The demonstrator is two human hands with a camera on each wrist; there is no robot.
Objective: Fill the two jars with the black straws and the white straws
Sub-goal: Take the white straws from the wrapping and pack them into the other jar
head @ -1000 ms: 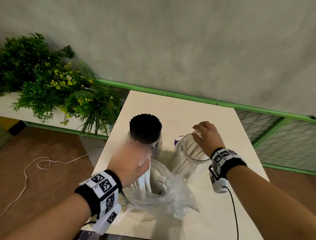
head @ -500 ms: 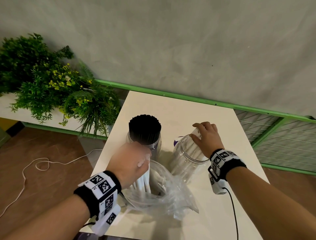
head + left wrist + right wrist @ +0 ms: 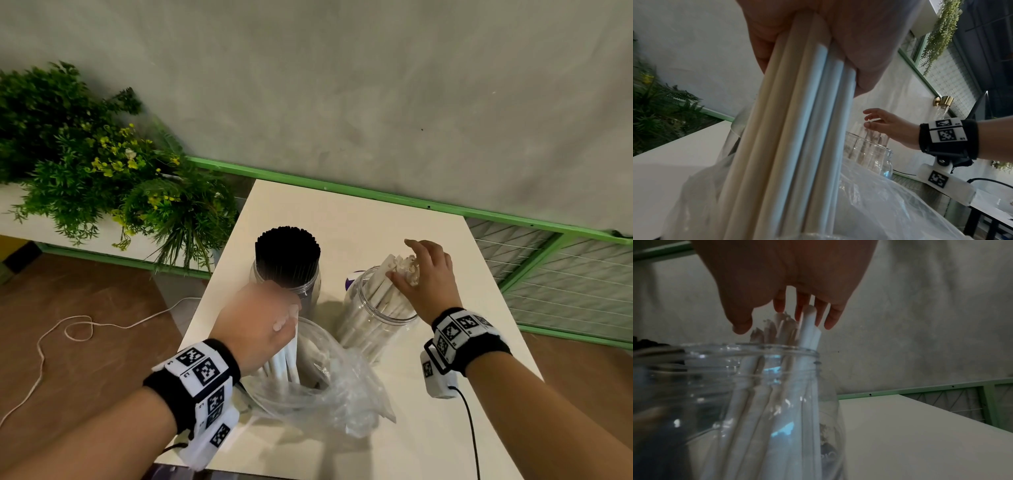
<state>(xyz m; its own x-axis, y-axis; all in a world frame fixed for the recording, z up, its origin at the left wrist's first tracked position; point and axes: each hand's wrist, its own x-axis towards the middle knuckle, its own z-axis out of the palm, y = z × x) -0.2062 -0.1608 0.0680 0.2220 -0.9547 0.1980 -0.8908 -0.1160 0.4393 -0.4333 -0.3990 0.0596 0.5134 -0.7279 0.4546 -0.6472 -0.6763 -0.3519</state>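
head view: the left hand is curled round a bundle of white straws that stands in a clear bag just below it. the black straws fill a jar just beyond the left hand. the right hand has loose, spread fingers over the tops of the straws in the second jar, which leans toward that hand, between the two hands. both jars and the bag stand on the table. left wrist view: the left hand grips the bundle from above, the bag round its lower part; the right hand reaches over the second jar. right wrist view: the right hand is open, fingertips spread above the straw tops, one straw rising between two fingers; the second jar sits right under it.
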